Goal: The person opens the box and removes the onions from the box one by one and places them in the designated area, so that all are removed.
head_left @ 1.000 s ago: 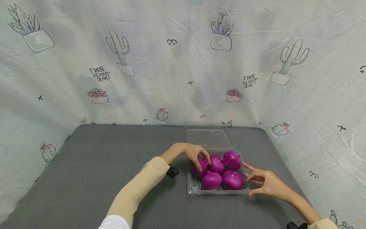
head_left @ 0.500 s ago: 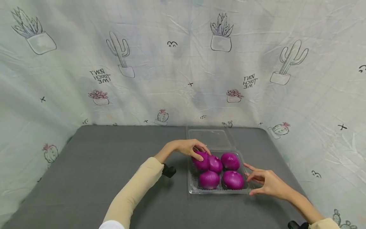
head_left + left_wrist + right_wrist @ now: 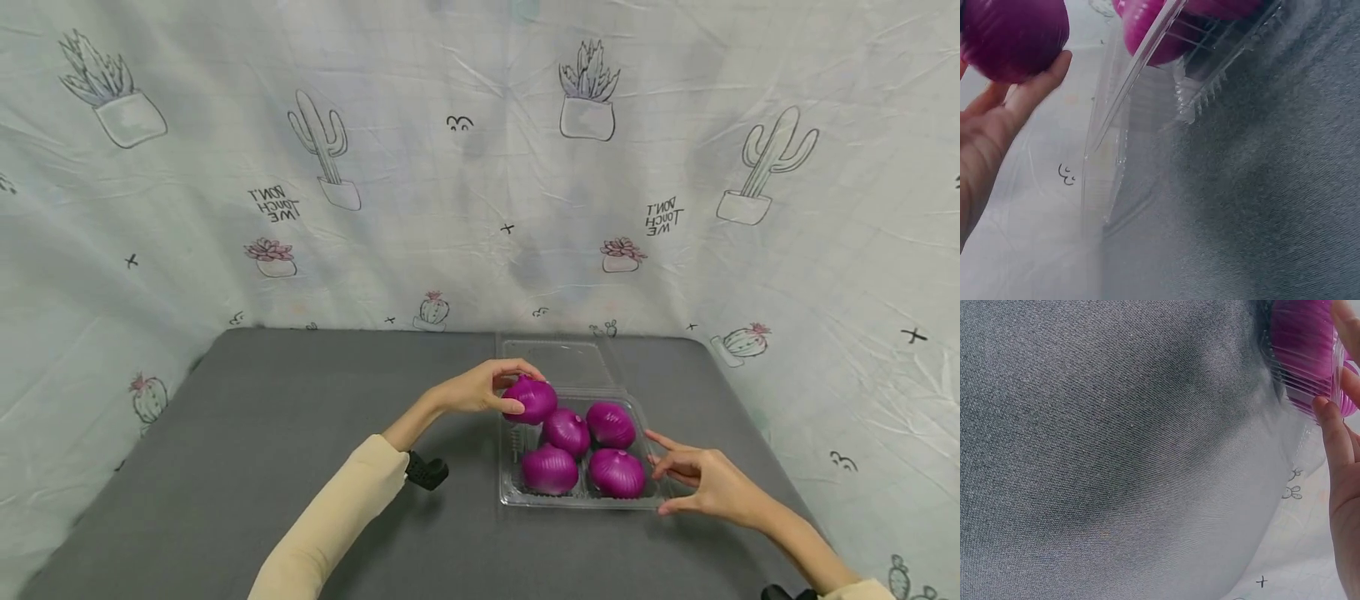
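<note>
My left hand point(image 3: 480, 387) grips a purple onion point(image 3: 531, 400), thumb at its near side and fingers behind. The onion is raised above the rear left of a clear plastic clamshell box point(image 3: 517, 498). In the left wrist view the held onion point(image 3: 1016, 37) is clear of the box wall. Several more purple onions lie in the box, one of them a front left onion point(image 3: 550, 469). My right hand point(image 3: 708, 483) is at the box's right side, thumb and fingers apart. Its fingertips point(image 3: 1322, 406) touch the ribbed plastic wall in the right wrist view.
The box's clear lid point(image 3: 558, 362) lies folded back toward the rear edge of the grey table point(image 3: 315, 417). A pale curtain point(image 3: 405, 183) printed with cacti hangs behind and along both sides.
My left hand has lifted the onion from the box's left side, up and toward the back. The onions in the box have shifted slightly. My right hand stays at the box's right side.
</note>
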`<state>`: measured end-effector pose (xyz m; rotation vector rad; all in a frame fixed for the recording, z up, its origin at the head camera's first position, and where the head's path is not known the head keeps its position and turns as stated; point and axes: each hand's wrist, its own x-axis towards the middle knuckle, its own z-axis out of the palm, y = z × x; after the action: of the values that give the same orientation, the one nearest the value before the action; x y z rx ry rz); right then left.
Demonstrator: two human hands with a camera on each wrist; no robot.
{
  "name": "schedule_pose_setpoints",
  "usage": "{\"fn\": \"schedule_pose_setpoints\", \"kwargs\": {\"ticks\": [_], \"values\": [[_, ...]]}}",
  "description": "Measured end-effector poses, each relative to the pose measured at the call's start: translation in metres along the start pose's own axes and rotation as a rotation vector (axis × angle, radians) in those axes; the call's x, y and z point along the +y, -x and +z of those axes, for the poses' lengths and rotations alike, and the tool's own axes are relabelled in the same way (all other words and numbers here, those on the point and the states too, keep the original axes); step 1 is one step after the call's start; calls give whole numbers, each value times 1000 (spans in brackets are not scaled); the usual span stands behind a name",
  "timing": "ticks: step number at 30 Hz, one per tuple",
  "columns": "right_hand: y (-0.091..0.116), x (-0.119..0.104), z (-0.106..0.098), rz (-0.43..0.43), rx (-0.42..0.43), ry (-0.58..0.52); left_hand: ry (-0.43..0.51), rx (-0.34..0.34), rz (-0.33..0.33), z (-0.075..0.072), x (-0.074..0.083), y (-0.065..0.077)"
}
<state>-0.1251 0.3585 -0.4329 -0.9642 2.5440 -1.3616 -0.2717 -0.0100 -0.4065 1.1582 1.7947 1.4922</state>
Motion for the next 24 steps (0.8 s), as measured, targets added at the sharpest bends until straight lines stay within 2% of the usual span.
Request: {"fn": "schedule_pose_setpoints", "kwargs": {"ticks": [2,7,10,12,17,21,24], "values": [[0,0,0,-5,1,-2,6,39,6,3,1,3],[2,1,1,-9,10,-5,113,149,9,11,0,11],[2,2,1,-3,15,-4,106,192,-11,15,3,14],[3,2,2,2,16,1,70,203,-16,16,5,16],[4,2,2,6,23,14,25,219,18,18,7,18],[4,2,3,11,26,27,48,280,45,18,5,21],[4,2,4,11,24,20,79,328,28,18,6,24]]}}
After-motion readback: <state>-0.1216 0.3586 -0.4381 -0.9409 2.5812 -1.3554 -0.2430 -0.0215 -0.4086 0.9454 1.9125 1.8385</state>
